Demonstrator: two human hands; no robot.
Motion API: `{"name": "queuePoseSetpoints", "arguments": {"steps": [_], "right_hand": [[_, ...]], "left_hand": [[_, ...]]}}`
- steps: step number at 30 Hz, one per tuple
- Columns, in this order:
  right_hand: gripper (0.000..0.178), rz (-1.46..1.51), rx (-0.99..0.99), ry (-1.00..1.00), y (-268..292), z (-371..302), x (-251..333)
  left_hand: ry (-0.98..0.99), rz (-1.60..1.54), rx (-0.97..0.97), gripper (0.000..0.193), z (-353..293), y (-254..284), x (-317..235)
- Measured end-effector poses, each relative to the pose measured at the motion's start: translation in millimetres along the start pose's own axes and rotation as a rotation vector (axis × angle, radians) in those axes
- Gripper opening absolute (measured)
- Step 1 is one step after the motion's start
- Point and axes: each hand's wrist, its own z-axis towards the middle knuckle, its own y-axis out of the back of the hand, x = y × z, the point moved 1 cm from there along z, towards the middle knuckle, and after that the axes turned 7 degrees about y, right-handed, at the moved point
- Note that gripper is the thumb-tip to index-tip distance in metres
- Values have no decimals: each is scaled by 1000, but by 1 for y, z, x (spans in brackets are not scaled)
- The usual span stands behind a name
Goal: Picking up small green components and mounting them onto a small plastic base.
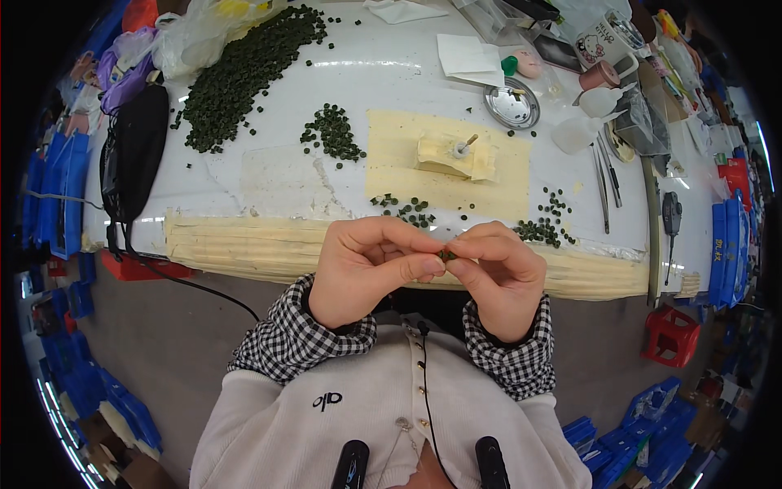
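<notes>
At the table's near edge, my left hand (362,267) and my right hand (503,273) meet, thumbs and forefingers pinched together. Between the fingertips is a tiny dark green piece (446,255), mostly covered by them; both hands appear to grip it. Just beyond lie loose small green pieces (403,210), with another scatter of green pieces (547,228) beside my right hand. A tape-wrapped block (440,161) with a short upright peg (468,142) stands on a cream sheet (391,130). Farther left are a small green heap (336,134) and a large green pile (244,73).
A black pouch (134,155) with a cable lies at the left. Tweezers (601,191), a round metal dish (525,122), a white mug (599,41) and a pink-lidded container (600,75) crowd the right. Padded cream tape (244,240) lines the front edge. A red stool (669,336) stands below right.
</notes>
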Motion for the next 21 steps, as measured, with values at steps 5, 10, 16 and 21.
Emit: {"name": "queuePoseSetpoints", "arguments": {"steps": [5, 10, 16, 21], "right_hand": [[22, 135, 26, -56, 3, -3, -6], [20, 229, 26, -76, 4, -4, -9], [26, -38, 5, -39, -10, -5, 0], [35, -104, 59, 85, -17, -10, -6]], "left_hand": [[67, -37, 36, 15, 1, 5, -1], [98, -71, 24, 14, 1, 4, -1], [-52, 40, -98, 14, 2, 3, 1], [-253, 238, -166, 17, 4, 1, -2]]}}
